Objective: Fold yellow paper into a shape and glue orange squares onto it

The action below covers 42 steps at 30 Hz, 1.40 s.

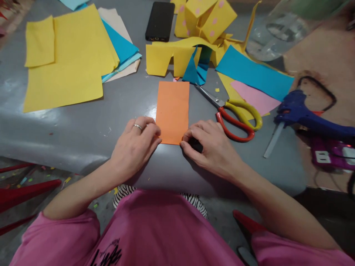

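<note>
Orange paper (173, 111): one rectangular piece, flat on the grey counter (83, 140) directly before the wearer, long sides running away from the body; I judge it so placed that both hands reach its near edge evenly. Left hand (134, 144), ringed: grip drawn nearly closed, thumb and fingertips together at the paper's near left corner. Right hand (213, 147): like grip at the near right corner, fingers arched; the dark patch (195, 144) inside its curl I cannot identify. The paired hold probably steadies the sheet and squares its edge. Scissors (221, 105), one handle red, one yellow: just beside the right hand, handles nearest it, presumably for easy reach. Glue gun (296, 107), blue: farther right, near a purple power strip (332, 159), likely for supply. Yellow sheets (72, 48): at left, over blue paper (119, 42), apparently parked out of the way. Black device (160, 20), beyond: no label I can read. Pink shirt (172, 229): black lettering (109, 255), cut off and too skewed to read. Scissors and glue gun: no legible brand.
</note>
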Tool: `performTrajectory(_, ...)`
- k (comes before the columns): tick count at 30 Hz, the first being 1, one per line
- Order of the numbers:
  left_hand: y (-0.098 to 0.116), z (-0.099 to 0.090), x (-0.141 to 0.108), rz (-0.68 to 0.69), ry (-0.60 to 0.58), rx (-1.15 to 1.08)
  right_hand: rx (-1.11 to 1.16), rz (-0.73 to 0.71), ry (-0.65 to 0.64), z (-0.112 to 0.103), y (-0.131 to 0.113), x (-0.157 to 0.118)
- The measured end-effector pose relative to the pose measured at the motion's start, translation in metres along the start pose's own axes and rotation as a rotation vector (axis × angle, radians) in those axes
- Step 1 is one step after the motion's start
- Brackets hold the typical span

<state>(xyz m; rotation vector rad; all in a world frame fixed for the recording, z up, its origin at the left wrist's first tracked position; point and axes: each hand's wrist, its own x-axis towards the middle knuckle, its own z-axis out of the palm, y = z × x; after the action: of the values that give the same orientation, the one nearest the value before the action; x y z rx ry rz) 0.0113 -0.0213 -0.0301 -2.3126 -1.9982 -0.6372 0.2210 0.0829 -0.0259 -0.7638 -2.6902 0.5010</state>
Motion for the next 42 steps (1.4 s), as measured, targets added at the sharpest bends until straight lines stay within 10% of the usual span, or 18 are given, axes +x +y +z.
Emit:
performTrajectory(7,0.013,-0.005,-0.01,0.346,0.018,0.167,0.042,0.025,-0.01,-0.004,0.0,-0.001)
performTrajectory(35,0.052,-0.006,-0.022,0.168,-0.114,0.32,0.067,0.084,-0.036,-0.004,0.0,-0.003)
performTrajectory(42,0.051,-0.007,-0.022,0.198,-0.126,0.373,-0.261,-0.181,0.134,-0.008,-0.015,-0.019)
